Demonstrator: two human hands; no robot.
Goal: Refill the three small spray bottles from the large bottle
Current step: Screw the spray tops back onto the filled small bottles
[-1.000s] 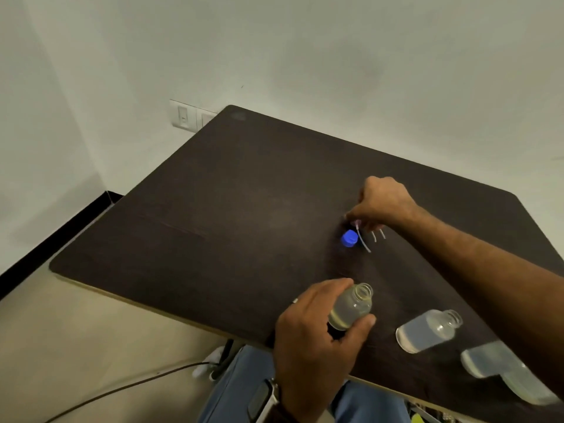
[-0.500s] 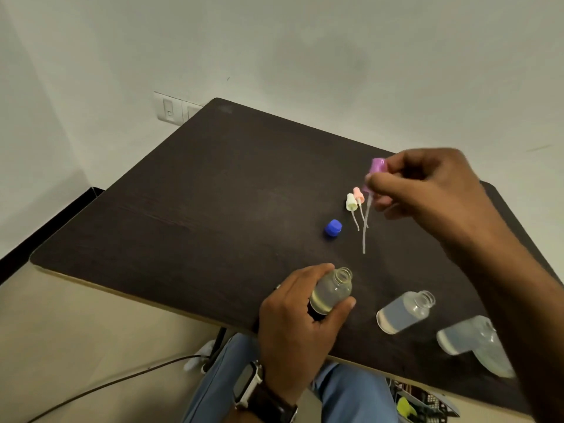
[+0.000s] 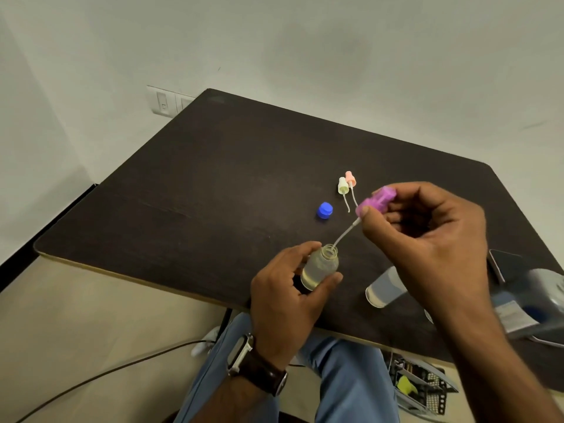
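Head view showed the left hand (image 3: 283, 303) gripping a small bottle (image 3: 320, 268) steady while the right hand (image 3: 427, 239) pinched the purple sprayer (image 3: 377, 203), threading its tube (image 3: 343, 236) inside.

Soft, even indoor light fills the frame, moderately bright, with no hard glare. The dark table (image 3: 213, 178) carries a faint dull sheen across its middle. Weak shadows sit under the left hand (image 3: 287, 303). Wide-angle distortion bends the table edges. At the lower right, the large bottle (image 3: 531, 303) is smeared by blur.
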